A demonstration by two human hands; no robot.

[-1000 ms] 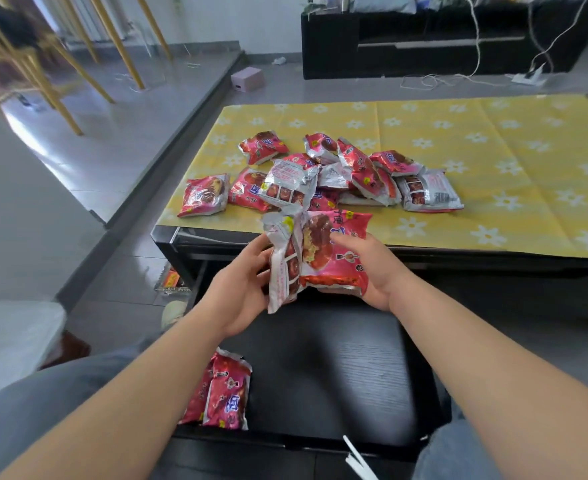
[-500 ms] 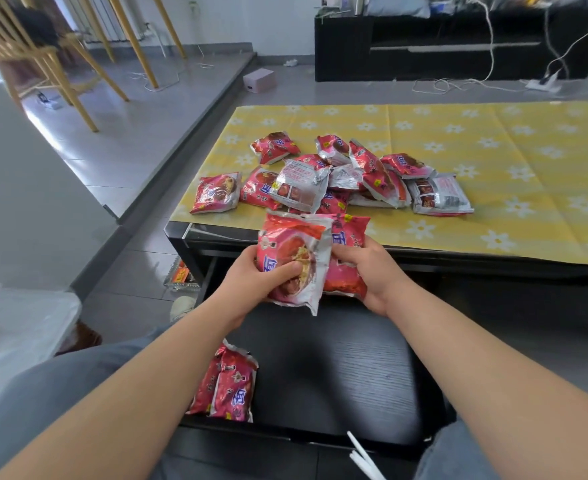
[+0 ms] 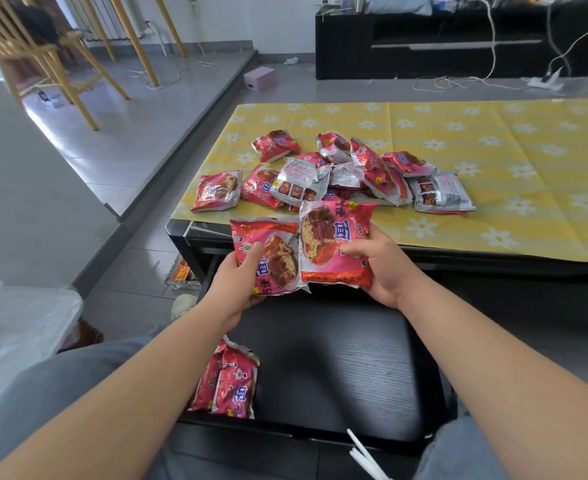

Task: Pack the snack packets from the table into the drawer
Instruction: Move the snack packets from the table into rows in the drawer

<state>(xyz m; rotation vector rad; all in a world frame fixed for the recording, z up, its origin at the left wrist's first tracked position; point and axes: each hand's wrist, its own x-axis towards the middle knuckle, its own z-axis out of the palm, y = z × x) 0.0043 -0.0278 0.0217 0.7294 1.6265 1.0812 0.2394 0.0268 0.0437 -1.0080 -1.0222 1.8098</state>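
Note:
My left hand [image 3: 238, 282] grips one red snack packet [image 3: 275, 254] and my right hand [image 3: 384, 268] grips another red snack packet [image 3: 334, 237]. Both packets are held side by side, face up, above the back of the open black drawer [image 3: 337, 368]. Two packets [image 3: 232, 384] stand on edge in the drawer's near left corner. Several more packets lie in a pile [image 3: 337, 171] on the yellow flowered tablecloth [image 3: 476, 150], near the table's front left.
The black table's front edge [image 3: 493, 265] runs just above the drawer. A pink box [image 3: 259, 77] and cables lie on the floor behind, in front of a black cabinet [image 3: 441, 39]. Wooden chair legs [image 3: 50, 71] stand at far left. White sticks [image 3: 365, 455] poke up at the bottom.
The two packets, stacked together between my hands before, have been separated. Each hand now holds one packet, side by side and face up.

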